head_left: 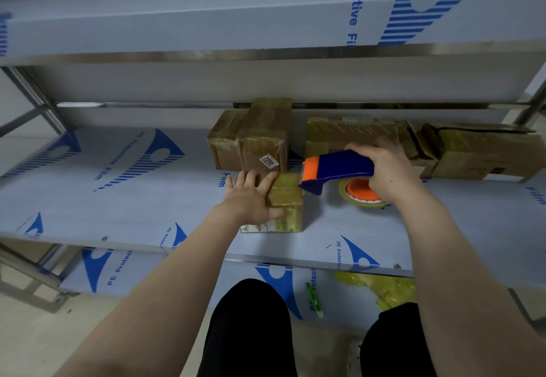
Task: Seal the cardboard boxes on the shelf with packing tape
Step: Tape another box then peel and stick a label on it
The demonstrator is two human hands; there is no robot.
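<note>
On the middle shelf (118,175), a flat board covered with pale film with blue print, a small box (288,199) stands near the front edge. It is a cardboard cube wrapped all around in shiny yellowish tape, and a white printed label shows low on its front face. The left hand (251,199) lies on its top and left side with straight, spread fingers; it presses flat and grasps nothing. The right hand (390,170) is curled tightly around the handle of a tape dispenser (336,168), a blue plastic tool with an orange guard at its nose. The nose is at the upper right edge of the small box; I cannot tell if it touches. Under this hand sits the tape roll (362,193), round, with an orange hub and a thin yellowish rim.

Behind, more cardboard boxes stand in a row. A tall box (263,134) with a white sticker reading 7202 is covered in wrinkled brown tape, and a lower box (224,143) stands just beside it on the left. To the right lies a long box (354,133), also taped, and after it a box with loose flaps (484,152), its cardboard bent and rough.

On the lower shelf (133,273) lie a crumpled heap of yellow tape (393,288) and a thin green stick-shaped thing (314,300).
</note>
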